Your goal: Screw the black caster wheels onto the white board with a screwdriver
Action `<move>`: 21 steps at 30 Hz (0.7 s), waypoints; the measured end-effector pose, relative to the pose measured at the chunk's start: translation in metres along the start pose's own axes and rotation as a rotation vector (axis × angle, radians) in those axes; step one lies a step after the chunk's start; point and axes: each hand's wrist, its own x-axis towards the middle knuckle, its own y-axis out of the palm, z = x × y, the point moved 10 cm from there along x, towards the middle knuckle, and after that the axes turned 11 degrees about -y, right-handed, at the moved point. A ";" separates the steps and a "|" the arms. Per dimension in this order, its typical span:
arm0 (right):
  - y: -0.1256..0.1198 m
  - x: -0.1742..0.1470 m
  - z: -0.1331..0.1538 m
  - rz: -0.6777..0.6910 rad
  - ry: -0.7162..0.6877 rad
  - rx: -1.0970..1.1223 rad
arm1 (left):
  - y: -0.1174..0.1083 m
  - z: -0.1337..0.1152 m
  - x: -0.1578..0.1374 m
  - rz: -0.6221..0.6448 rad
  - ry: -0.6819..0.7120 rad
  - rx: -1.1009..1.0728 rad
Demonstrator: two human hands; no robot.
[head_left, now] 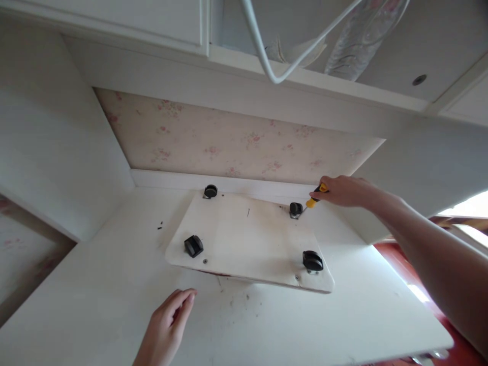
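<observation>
My right hand [339, 190] is wrapped round a yellow-and-black screwdriver [311, 202]. Its shaft slants down to the metal plate of the far right caster [296, 208]. That caster sits on a white board [247, 239] with rounded corners, lying on the white surface. A far left caster [210, 191], a near left caster [194, 246] and a near right caster [313, 261] are on the board as well, all black. In front of the board's near edge, my left hand [170, 323] has thumb and fingertips pressed together; anything between them is too small or hidden.
The white desktop [125, 284] carries small dark bits [160, 226] left of the board and specks in front. White side panels and an overhead cabinet [114, 25] enclose the space. A white cable [263, 51] hangs down from above, before a clear plastic bottle [358, 46] on the shelf.
</observation>
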 end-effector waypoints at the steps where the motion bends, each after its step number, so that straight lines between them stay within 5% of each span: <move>1: 0.000 0.001 -0.001 -0.005 0.005 -0.003 | -0.003 0.001 0.002 0.009 -0.006 0.008; 7: 0.017 0.007 -0.005 -0.027 -0.053 0.079 | -0.068 0.025 0.042 -0.125 -0.062 0.136; 12: 0.029 0.011 -0.025 -0.071 0.028 0.103 | -0.119 0.044 0.101 -0.255 -0.036 0.501; 21: 0.003 -0.020 -0.047 -0.225 0.199 0.177 | -0.114 0.048 0.165 -0.199 -0.055 0.799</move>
